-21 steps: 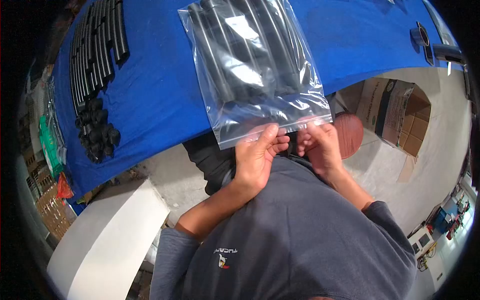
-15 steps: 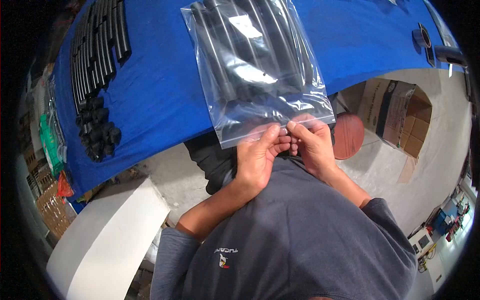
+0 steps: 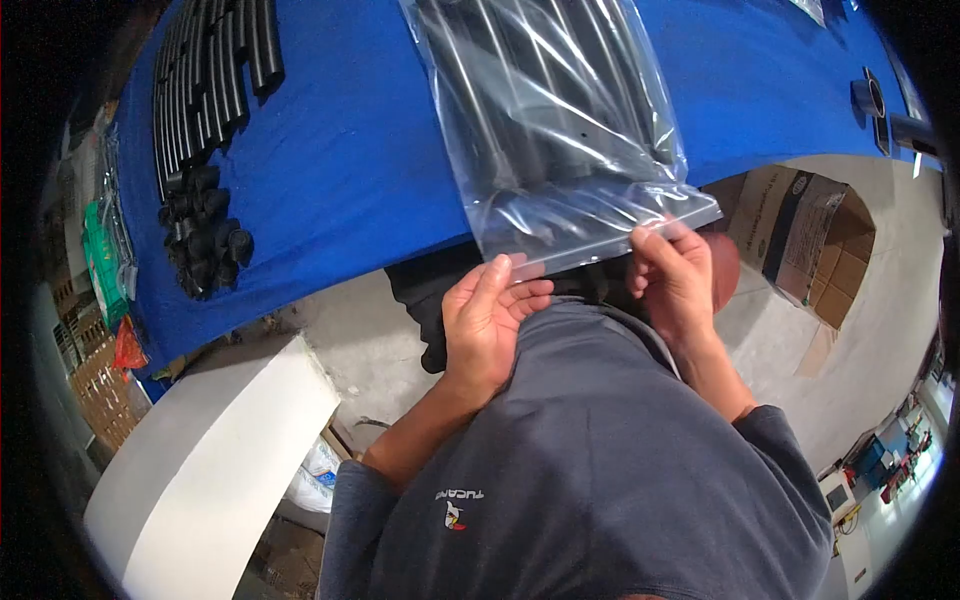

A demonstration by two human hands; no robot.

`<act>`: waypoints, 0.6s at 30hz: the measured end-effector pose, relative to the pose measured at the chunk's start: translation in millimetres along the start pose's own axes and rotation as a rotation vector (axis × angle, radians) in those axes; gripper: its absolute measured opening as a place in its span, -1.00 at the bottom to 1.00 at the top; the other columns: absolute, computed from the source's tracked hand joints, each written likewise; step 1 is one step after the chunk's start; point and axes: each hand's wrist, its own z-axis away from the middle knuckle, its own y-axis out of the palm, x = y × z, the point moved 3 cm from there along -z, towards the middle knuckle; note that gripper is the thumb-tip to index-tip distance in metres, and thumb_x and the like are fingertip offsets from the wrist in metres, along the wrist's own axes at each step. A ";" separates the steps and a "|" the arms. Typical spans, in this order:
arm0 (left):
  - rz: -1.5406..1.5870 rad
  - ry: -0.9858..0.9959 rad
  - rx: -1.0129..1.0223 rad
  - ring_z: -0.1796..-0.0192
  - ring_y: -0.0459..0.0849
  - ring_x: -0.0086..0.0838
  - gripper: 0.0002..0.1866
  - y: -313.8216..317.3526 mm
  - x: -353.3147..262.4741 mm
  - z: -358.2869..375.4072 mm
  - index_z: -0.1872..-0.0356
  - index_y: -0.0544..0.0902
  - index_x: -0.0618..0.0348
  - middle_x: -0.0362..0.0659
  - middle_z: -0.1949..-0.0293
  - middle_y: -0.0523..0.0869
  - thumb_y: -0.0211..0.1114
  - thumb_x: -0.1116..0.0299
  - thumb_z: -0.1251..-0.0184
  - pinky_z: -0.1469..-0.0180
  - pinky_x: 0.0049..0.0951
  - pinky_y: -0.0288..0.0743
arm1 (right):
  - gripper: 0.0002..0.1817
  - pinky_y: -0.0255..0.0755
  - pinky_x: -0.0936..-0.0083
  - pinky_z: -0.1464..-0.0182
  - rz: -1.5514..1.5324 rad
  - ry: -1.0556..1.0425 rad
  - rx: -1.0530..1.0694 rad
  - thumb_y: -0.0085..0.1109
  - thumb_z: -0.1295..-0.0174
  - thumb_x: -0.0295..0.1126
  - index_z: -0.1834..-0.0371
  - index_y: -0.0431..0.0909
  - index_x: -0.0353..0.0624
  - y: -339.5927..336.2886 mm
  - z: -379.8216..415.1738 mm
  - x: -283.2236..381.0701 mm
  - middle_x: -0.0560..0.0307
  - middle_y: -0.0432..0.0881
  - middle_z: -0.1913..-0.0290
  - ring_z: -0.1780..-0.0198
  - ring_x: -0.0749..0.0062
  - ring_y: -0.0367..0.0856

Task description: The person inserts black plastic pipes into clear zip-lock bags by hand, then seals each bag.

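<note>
A clear plastic zip bag (image 3: 570,225) holds several long black tubes (image 3: 545,90) and lies over the blue cloth, its zip end reaching past the table's front edge. My left hand (image 3: 488,318) pinches the left corner of that end between thumb and forefinger, its other fingers curled loosely. Nearer the right corner, my right hand (image 3: 677,275) has thumb and forefinger closed on the same edge. The zip strip runs stretched between both hands.
Black tubes (image 3: 205,90) lie in a row at the table's left, with a heap of black fittings (image 3: 200,235) below them. A tape roll (image 3: 868,97) sits at the right. An open cardboard box (image 3: 800,235), a red stool (image 3: 727,270) and a white panel (image 3: 210,460) stand below.
My hands have moved apart along the bag's zip edge, the left one leftward and the right one rightward. The view has shifted slightly, and the bag's end now looks more wrinkled.
</note>
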 end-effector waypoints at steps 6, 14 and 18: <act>-0.282 -0.025 0.017 0.16 0.84 -0.26 -0.76 -7.5 -7.3 1.5 0.00 0.65 0.40 0.12 0.10 0.79 0.22 0.37 -0.62 0.09 -0.33 0.77 | -0.89 0.36 0.58 0.53 0.036 0.009 -0.037 0.36 -0.35 -0.44 0.23 0.61 -0.19 -9.1 2.8 -1.8 0.25 0.56 0.49 0.57 0.57 0.48; -0.346 -0.046 -0.009 0.20 0.83 -0.32 -0.79 -19.3 -12.3 -3.2 0.09 0.68 0.39 0.07 0.15 0.80 0.30 0.37 -0.56 0.10 -0.37 0.76 | -0.71 0.44 0.59 0.44 0.080 0.258 0.209 0.42 -0.35 -0.29 0.06 0.65 -0.29 27.0 13.1 -37.6 0.20 0.61 0.37 0.46 0.57 0.55; -0.367 -0.020 -0.013 0.23 0.83 -0.33 -0.82 -17.8 -14.3 -0.3 0.11 0.68 0.37 0.05 0.19 0.81 0.30 0.40 -0.55 0.11 -0.37 0.76 | -0.78 0.44 0.59 0.47 0.045 0.296 0.202 0.42 -0.36 -0.36 0.09 0.64 -0.27 38.3 7.4 -36.8 0.20 0.62 0.38 0.47 0.57 0.58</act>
